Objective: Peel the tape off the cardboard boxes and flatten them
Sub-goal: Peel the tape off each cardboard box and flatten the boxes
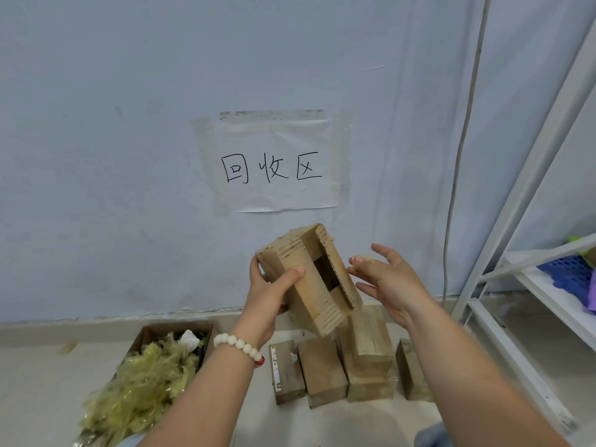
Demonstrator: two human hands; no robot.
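Note:
My left hand (269, 296) grips a small brown cardboard box (309, 279) held up and tilted in front of the wall. One end of the box has its flaps partly apart, showing a dark gap. My right hand (388, 279) hovers just right of the box with fingers spread; a small pale scrap of tape seems stuck at its fingertips. Below, several more taped cardboard boxes (322, 371) stand in a row on the floor against the wall.
An open carton (145, 333) at lower left overflows with crumpled yellowish peeled tape (145, 382). A white metal shelf rack (529, 285) stands at right, with a blue perforated basket (567, 272) on it. A handwritten paper sign (277, 166) is taped to the wall.

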